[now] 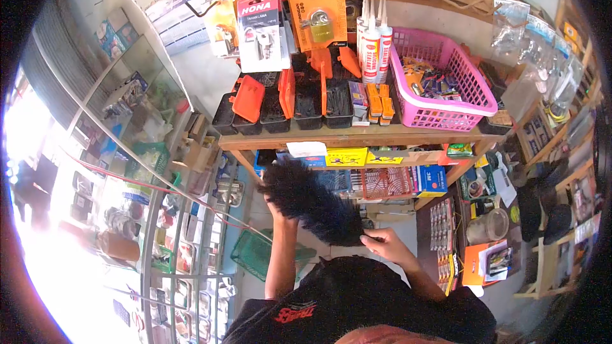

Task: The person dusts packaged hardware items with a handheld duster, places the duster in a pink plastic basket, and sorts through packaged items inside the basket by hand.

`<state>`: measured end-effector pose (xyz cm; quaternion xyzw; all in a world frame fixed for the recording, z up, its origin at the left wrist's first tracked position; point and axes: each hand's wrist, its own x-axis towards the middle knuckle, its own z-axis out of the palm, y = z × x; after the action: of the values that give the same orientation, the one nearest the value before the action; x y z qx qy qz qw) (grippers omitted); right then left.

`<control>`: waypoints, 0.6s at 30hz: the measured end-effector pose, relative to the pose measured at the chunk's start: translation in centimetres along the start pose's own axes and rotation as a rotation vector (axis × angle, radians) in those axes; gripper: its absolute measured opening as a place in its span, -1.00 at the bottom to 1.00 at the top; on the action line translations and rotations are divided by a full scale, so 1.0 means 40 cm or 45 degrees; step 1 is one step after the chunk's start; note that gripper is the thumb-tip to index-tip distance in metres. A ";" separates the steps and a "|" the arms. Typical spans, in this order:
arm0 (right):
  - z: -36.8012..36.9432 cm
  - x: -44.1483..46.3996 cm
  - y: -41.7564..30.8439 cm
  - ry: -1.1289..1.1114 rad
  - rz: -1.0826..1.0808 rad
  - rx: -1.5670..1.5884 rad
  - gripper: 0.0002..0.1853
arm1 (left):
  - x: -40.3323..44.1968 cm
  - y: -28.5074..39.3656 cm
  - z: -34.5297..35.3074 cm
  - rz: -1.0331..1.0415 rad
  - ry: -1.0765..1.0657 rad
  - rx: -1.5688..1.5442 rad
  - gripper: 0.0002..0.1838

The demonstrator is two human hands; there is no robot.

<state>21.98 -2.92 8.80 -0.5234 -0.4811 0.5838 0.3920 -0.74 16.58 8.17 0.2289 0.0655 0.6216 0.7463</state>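
A black fluffy feather duster [312, 204] stretches slantwise in front of my body, below the wooden shelf. My left hand [278, 213] is at its upper left part, with the fingers largely hidden behind the dark fluff; it appears to grip it. At the lower right end, my right hand [384, 243] pinches the duster between thumb and fingers. No handle can be made out.
The wooden shelf [357, 135] ahead bears black bins [308, 111] of nails or screws, sealant tubes [376, 51] and a pink basket [440, 118]. Padlock packs [317, 22] hang above. Glass cases stand left; a green basket [252, 255] sits low.
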 end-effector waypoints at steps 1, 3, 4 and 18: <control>-0.001 -0.001 0.013 0.003 0.010 -0.012 -0.75 | 0.005 0.008 -0.009 -0.037 -0.040 -0.094 -0.35; -0.004 0.007 0.054 0.035 -0.084 -0.085 -0.75 | 0.014 0.017 -0.002 -0.079 -0.058 -0.221 -0.26; -0.008 0.009 0.065 0.053 -0.135 -0.129 -0.75 | 0.019 0.024 0.030 -0.082 -0.036 -0.253 -0.22; 0.052 -0.016 0.020 0.292 -0.040 0.189 -0.62 | 0.033 -0.030 0.224 -0.057 -0.022 0.358 -0.30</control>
<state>20.07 -4.05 8.15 -0.5485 -0.3969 0.5480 0.4912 4.07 15.37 15.84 0.3350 0.1506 0.5874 0.7212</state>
